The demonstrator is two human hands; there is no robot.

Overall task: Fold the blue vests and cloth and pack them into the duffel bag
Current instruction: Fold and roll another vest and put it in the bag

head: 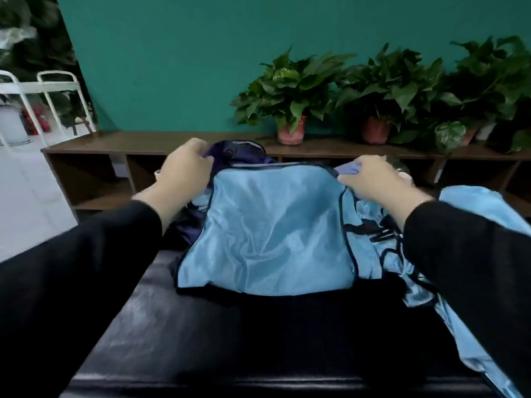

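Your left hand (184, 170) and right hand (376, 182) each have their fingers curled and pinched on a far corner of the light blue vest (267, 231), at a purple strip of fabric. The vest is a thin, shiny mesh with dark piping along its edges, folded into a rough rectangle and creased with soft wrinkles. It lies on the glossy black desk (230, 340), its far edge just over the dark navy duffel bag (238, 152), which sits behind it. To your right, more of the same slick blue cloth (471, 202) is heaped loosely, partly under your black sleeve. Behind, leafy potted plants (290, 90) stand on a brown wooden shelf (129, 142)
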